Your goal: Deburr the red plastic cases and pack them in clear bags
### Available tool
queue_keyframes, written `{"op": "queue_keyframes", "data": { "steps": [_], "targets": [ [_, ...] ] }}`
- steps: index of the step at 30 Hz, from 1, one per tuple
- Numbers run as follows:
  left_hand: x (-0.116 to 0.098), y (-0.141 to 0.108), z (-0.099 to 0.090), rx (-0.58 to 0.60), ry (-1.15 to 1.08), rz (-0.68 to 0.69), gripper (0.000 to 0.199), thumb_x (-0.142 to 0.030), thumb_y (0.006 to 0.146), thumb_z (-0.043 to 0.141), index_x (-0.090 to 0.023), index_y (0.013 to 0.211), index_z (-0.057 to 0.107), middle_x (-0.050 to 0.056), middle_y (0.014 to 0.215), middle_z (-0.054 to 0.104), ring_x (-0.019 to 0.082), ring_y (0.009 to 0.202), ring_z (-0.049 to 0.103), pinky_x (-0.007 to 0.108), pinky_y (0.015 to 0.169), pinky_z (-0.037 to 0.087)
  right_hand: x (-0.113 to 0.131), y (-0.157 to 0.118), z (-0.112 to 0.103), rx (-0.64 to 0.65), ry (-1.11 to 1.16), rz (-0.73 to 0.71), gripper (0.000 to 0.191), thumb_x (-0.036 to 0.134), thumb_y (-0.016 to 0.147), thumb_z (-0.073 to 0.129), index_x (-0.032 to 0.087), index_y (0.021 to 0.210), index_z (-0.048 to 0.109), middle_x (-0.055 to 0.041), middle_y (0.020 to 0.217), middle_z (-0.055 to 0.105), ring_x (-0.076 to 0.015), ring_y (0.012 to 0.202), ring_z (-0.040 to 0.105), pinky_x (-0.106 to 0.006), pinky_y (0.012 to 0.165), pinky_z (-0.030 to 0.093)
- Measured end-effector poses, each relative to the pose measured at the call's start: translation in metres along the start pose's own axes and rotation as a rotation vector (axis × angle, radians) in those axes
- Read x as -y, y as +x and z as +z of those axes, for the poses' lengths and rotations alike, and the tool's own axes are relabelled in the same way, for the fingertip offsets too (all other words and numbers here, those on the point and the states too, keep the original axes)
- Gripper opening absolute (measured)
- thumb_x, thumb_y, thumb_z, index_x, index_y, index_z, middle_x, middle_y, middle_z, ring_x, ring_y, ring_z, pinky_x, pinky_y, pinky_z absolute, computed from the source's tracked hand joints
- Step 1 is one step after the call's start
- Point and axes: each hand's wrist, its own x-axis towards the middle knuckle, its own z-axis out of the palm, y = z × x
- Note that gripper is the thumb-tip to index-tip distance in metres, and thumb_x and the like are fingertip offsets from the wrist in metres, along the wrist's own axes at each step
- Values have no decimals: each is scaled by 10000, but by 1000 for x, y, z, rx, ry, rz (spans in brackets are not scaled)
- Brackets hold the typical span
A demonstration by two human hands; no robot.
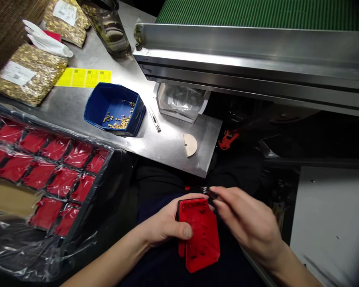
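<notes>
A red plastic housing shell (201,235) with a dark edge along its left side is held over the lap. My left hand (175,223) is closed on its left side, thumb across the inner face. Small posts and holes dot that inner face. At the shell's upper right corner, my right hand (247,219) pinches a small black piece (211,193) between thumb and fingers. Its kind is unclear, and the fingers partly cover it. Whether it touches the shell I cannot tell.
On the metal table (164,155) are a blue bin (92,113) with brass inserts, a small knife (154,120), a pale half-disc (190,144) and a glass jug (115,36). Bags of brass parts (44,69) lie behind. A lined crate (104,163) holds red shells. A green conveyor (257,14) runs above.
</notes>
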Motion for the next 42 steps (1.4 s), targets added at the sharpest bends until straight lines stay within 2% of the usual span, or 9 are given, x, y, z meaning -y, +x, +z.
{"op": "queue_keyframes", "data": {
  "steps": [2, 5, 8, 11, 22, 28, 33, 39, 42],
  "targets": [
    [2, -1, 0, -83, 12, 72, 915, -455, 688, 941, -210, 1454, 505, 204, 1502, 538, 384, 1324, 574, 516, 1116, 424, 2, -4, -2, -80, 112, 263, 244, 175, 1000, 610, 195, 1230, 688, -44, 1006, 756, -144, 841, 718, -220, 726, 592],
    [3, -3, 1, -112, 71, 136, 937, -457, 672, 955, -270, 1460, 485, 186, 1610, 417, 392, 1379, 525, 534, 1156, 380, 14, -10, 3, 35, 274, 510, 179, 300, 985, 640, 239, 1101, 762, 12, 764, 725, -114, 594, 652, -193, 527, 532],
    [1, -4, 3, -112, 114, 141, 944, -450, 660, 963, -309, 1455, 473, 168, 1626, 390, 347, 1294, 596, 482, 1085, 446, 27, -12, 16, 220, 405, 645, 224, 359, 964, 639, 244, 1090, 784, 22, 673, 685, -112, 531, 594, -206, 479, 473],
    [0, -4, 5, -125, 119, 137, 956, -429, 650, 973, -310, 1452, 467, 165, 1607, 416, 348, 1319, 576, 470, 1071, 456, 35, -9, 26, 277, 472, 713, 240, 348, 950, 640, 249, 1118, 779, 25, 684, 677, -107, 538, 571, -218, 506, 443],
    [-1, -2, 8, -139, 140, 115, 965, -402, 640, 984, -318, 1450, 466, 154, 1583, 444, 359, 1359, 542, 477, 1089, 446, 31, -3, 29, 335, 529, 631, 226, 298, 1012, 548, 232, 908, 738, 32, 726, 665, -114, 619, 567, -249, 585, 417],
    [0, -1, 6, -114, 103, 96, 909, -396, 684, 961, -318, 1453, 482, 152, 1601, 416, 364, 1335, 563, 510, 1118, 424, 24, -8, 21, 112, 429, 615, 167, 283, 975, 610, 266, 1053, 757, 25, 789, 679, -111, 642, 600, -224, 581, 477],
    [1, -2, 6, -109, 109, 63, 978, -378, 676, 969, -279, 1493, 439, 176, 1464, 547, 329, 1247, 621, 479, 1078, 453, 24, 1, 13, 258, 406, 546, 193, 173, 941, 618, 283, 1045, 737, 39, 789, 606, -95, 643, 565, -217, 570, 459],
    [1, -3, 7, -100, 125, 32, 1023, -341, 686, 968, -281, 1530, 394, 122, 1246, 672, 276, 1139, 670, 420, 1011, 489, 29, 5, 13, 284, 395, 482, 243, 162, 962, 610, 305, 1127, 717, 51, 805, 604, -93, 661, 567, -243, 594, 439],
    [0, -3, 7, -101, 114, 42, 986, -337, 683, 970, -297, 1509, 432, 127, 1367, 616, 280, 1213, 638, 412, 1048, 469, 28, 6, 13, 329, 415, 487, 218, 182, 1004, 567, 304, 1109, 713, 44, 867, 640, -100, 715, 597, -252, 629, 455]
  ]
}}
